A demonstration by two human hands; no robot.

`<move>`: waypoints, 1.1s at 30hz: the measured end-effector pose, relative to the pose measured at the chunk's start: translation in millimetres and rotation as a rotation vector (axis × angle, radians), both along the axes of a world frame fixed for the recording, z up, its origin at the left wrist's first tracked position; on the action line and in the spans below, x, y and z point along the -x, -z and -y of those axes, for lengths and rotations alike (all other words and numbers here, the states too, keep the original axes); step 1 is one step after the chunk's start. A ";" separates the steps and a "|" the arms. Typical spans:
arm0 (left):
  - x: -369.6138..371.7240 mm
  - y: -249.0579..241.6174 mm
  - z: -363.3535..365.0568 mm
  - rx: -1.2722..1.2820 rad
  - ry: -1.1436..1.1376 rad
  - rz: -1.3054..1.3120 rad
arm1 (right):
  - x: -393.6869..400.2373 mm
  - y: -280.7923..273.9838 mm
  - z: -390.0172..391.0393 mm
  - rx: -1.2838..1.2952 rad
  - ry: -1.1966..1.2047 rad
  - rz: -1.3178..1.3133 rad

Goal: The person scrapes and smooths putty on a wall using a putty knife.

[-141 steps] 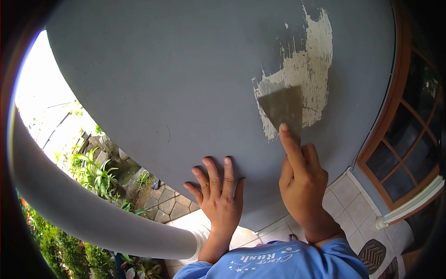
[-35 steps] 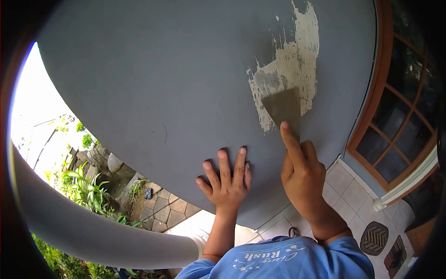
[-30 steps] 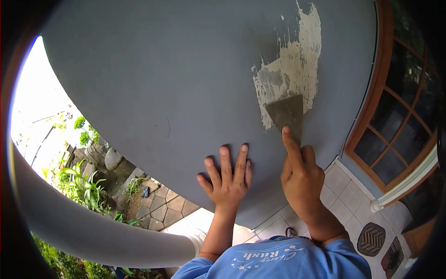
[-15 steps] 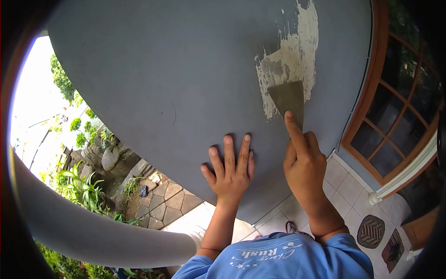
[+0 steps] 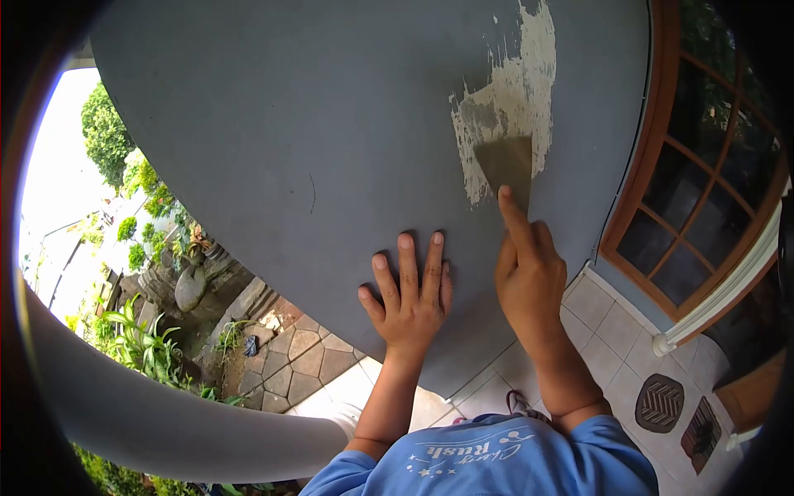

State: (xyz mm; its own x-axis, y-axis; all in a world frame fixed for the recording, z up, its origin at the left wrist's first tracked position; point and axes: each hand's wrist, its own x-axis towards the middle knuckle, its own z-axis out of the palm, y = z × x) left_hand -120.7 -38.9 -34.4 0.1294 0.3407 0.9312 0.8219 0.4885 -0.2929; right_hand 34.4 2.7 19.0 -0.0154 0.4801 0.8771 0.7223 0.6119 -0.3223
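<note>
My right hand grips a putty knife, its index finger stretched along the broad metal blade. The handle is hidden inside the fist. The blade's wide edge lies against the lower part of a pale, ragged scraped patch on the grey wall. Left of the tool and lower down, my left hand rests flat on the wall with its fingers spread, holding nothing.
A wooden-framed window stands at the right, above a tiled floor with dark mats. A rounded grey column curves across the lower left. Beyond it are plants, rocks and stone paving.
My right hand and the putty knife have shifted slightly left and up in view, the blade now more upright. My left hand stays flat in place. The whole view has turned a little.
</note>
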 end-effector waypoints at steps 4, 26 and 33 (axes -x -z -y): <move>0.5 1.3 3.4 0.015 0.004 -0.002 | -2.2 -1.6 9.8 0.061 -0.022 -0.006; 2.3 2.3 1.5 0.029 -0.002 -0.024 | 5.5 28.6 24.6 0.088 -0.001 -0.015; 1.5 3.7 4.5 0.046 -0.004 -0.026 | 5.0 22.0 11.5 0.041 -0.081 -0.073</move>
